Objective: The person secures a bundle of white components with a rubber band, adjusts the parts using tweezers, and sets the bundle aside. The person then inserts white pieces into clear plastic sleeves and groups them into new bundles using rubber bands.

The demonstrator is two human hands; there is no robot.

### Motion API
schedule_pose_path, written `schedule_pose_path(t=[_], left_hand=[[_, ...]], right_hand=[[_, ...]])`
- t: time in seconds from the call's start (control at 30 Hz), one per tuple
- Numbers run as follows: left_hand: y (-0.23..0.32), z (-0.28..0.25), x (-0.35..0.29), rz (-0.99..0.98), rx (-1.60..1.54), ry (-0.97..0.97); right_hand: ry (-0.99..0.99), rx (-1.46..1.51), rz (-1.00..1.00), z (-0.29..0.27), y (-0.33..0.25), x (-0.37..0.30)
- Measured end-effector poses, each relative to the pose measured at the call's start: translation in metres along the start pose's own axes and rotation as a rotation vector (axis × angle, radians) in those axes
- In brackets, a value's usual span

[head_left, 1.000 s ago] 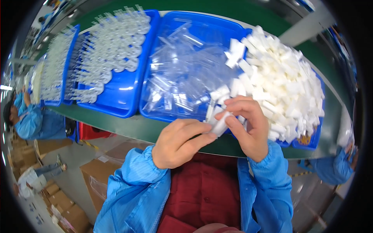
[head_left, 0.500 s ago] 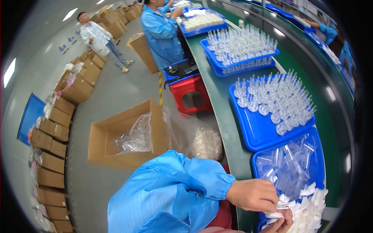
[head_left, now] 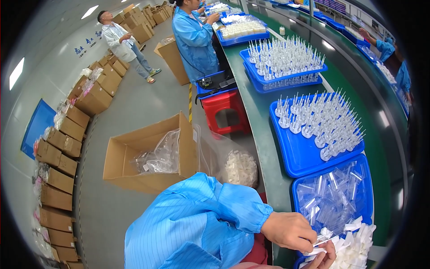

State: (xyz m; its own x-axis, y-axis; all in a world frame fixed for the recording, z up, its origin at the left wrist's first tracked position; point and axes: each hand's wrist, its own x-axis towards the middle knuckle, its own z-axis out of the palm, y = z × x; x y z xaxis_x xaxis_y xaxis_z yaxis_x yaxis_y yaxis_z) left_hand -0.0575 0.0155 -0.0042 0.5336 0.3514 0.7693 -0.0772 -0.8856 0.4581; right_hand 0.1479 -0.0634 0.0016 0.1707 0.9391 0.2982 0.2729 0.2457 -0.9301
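Head view shows our left hand [head_left: 289, 231] and right hand [head_left: 327, 258], fingers pinched together on a white piece [head_left: 317, 252] by the blue tray's [head_left: 298, 259] near edge, probably so the heaped pieces [head_left: 358, 242] lie within easy reach.

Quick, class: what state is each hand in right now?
Left hand: closed, fingertips pinching a white piece.
Right hand: fingers bent beside it, partly out of view; its grip cannot be told.
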Motion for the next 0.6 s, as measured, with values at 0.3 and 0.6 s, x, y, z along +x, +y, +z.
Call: schedule_pose_path(t=[0.3, 0.6], left_hand=[[0.0005, 0.0014, 0.0, 0.02, -0.018, 0.01], [0.0016, -0.0031, 0.0012, 0.024, -0.048, -0.035]], right_hand=[[0.025, 0.025, 0.036, 0.0008, -0.0006, -0.0043], [0.011, 0.041, 0.094, -0.0038, 0.0024, -0.0074]])
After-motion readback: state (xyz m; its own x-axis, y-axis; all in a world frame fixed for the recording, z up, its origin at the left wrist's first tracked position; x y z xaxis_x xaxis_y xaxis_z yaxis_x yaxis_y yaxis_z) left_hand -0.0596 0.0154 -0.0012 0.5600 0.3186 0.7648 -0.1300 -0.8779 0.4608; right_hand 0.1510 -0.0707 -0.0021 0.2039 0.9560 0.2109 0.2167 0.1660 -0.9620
